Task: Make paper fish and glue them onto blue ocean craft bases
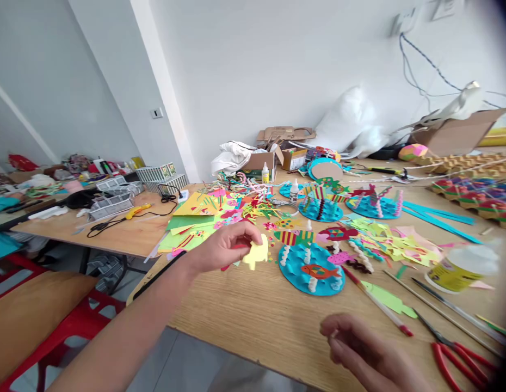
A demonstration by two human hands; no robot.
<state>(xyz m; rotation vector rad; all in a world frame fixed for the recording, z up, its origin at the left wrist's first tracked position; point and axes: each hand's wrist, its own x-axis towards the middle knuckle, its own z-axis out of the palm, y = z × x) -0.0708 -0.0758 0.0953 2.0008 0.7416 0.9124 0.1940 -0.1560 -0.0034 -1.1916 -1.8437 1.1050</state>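
My left hand (232, 245) is closed in a pinch on a pale yellow paper cut-out (257, 253), held above the table's front part. Low on the right, my right hand (367, 348) has its thumb and fingertips drawn together; whatever may be between them is too small to make out. Between the hands stands a blue round base (296, 280) with bumps and twisted white stems. An orange paper fish (320, 271) and a striped paper fish (294, 238) sit on its stems. A light green fish cut-out (387, 299) lies flat to the right.
Red-handled scissors (461, 354), a red-tipped pen (383, 307) and a yellow tub (452, 272) are on the right. More blue bases (320, 209) stand behind, near a glue bottle (294, 191). Paper sheets (187, 226) pile at left. A red chair (85, 321) stands lower left.
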